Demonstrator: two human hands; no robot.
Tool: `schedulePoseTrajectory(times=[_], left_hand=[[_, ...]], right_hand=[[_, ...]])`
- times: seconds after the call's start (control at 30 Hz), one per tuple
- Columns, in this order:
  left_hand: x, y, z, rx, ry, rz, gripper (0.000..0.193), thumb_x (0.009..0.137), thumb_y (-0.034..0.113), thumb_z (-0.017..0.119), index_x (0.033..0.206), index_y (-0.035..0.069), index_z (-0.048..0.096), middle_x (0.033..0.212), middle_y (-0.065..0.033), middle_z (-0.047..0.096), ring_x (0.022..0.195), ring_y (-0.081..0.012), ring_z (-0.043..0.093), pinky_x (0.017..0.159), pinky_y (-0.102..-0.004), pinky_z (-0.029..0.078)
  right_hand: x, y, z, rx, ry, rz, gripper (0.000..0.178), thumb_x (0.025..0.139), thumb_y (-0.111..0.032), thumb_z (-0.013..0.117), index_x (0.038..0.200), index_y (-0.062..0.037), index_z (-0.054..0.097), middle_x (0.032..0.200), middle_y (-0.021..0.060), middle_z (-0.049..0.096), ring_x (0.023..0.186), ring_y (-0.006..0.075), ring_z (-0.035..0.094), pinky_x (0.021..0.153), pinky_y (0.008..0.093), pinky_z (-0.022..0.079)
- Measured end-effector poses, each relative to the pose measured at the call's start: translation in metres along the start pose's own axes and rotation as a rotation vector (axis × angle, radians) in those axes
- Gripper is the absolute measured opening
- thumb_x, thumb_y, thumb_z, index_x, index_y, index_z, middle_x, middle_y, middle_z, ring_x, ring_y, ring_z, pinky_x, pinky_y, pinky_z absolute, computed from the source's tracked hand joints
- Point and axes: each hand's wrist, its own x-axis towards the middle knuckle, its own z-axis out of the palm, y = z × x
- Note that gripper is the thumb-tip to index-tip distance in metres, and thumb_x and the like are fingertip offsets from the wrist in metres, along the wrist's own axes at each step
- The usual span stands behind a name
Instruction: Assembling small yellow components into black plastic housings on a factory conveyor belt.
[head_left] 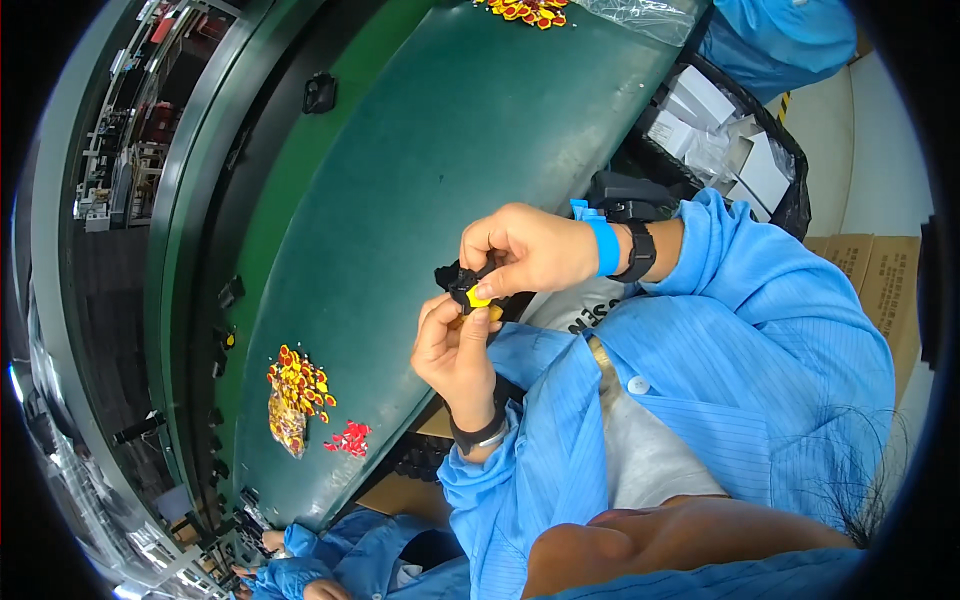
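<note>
Both hands meet over the near edge of the green work surface, around a small black part [462,281]. A bright yellow piece [477,297] lies against this part. My left hand [452,350] is closed on the black part from below, with its thumb up near the yellow piece. From above, my right hand [535,247] pinches the same part, its thumb pressed on the yellow piece. My fingers hide much of the part, and its exact kind cannot be made out.
On the green table [430,150] lie a pile of yellow-and-red pieces [300,385], a clear bag [288,425] and red bits [349,439]. More pieces [525,12] lie at the far end. Black parts [230,292] line the belt. A black-lined bin [760,170] holds white boxes. Co-workers' blue sleeves [350,545] show nearby.
</note>
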Motion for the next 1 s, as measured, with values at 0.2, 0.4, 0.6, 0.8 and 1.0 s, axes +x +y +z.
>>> schedulePoseTrajectory(times=[0.2, 0.4, 0.6, 0.8, 1.0], left_hand=[[0.005, -0.005, -0.003, -0.026, 0.001, -0.046, 0.013, 0.084, -0.006, 0.060, 0.096, -0.008, 0.056, 0.101, -0.0106, 0.055, 0.076, -0.0146, 0.062, 0.067, -0.0238, 0.054], [0.002, -0.003, -0.008, -0.030, -0.051, -0.095, 0.015, 0.084, -0.009, 0.058, 0.098, -0.009, 0.053, 0.105, -0.0119, 0.053, 0.083, -0.0182, 0.063, 0.072, -0.0270, 0.056], [0.001, 0.006, 0.001, 0.089, -0.052, -0.012, 0.015, 0.085, -0.007, 0.058, 0.100, -0.010, 0.056, 0.100, -0.0097, 0.057, 0.079, -0.0140, 0.063, 0.070, -0.0234, 0.053], [-0.001, 0.008, -0.002, 0.129, -0.066, 0.040, 0.014, 0.085, -0.007, 0.058, 0.098, -0.010, 0.056, 0.099, -0.0099, 0.056, 0.079, -0.0142, 0.063, 0.070, -0.0243, 0.054], [-0.001, 0.003, -0.013, 0.066, -0.068, -0.032, 0.013, 0.085, -0.007, 0.057, 0.097, -0.009, 0.057, 0.099, -0.0094, 0.055, 0.079, -0.0146, 0.063, 0.071, -0.0249, 0.055]], right_hand=[[0.005, 0.010, -0.002, -0.104, 0.048, -0.070, 0.016, 0.083, 0.001, 0.063, 0.085, 0.0018, 0.048, 0.090, 0.0053, 0.052, 0.084, 0.0093, 0.054, 0.071, 0.0253, 0.050], [0.008, 0.002, -0.010, -0.085, -0.084, -0.002, 0.019, 0.080, -0.002, 0.068, 0.088, 0.0042, 0.051, 0.094, 0.0069, 0.054, 0.085, 0.0113, 0.057, 0.072, 0.0262, 0.052], [0.001, 0.001, -0.003, -0.042, -0.025, 0.014, 0.024, 0.080, -0.003, 0.069, 0.077, 0.0020, 0.047, 0.090, 0.0077, 0.052, 0.080, 0.0103, 0.055, 0.068, 0.0250, 0.051], [0.002, 0.002, 0.005, -0.135, 0.030, -0.068, 0.032, 0.078, -0.005, 0.071, 0.073, 0.0002, 0.040, 0.089, 0.0073, 0.050, 0.075, 0.0089, 0.050, 0.063, 0.0242, 0.048], [0.009, 0.008, 0.004, -0.029, -0.021, -0.037, 0.031, 0.078, -0.005, 0.071, 0.073, 0.0002, 0.041, 0.089, 0.0075, 0.051, 0.078, 0.0093, 0.050, 0.065, 0.0243, 0.047]])
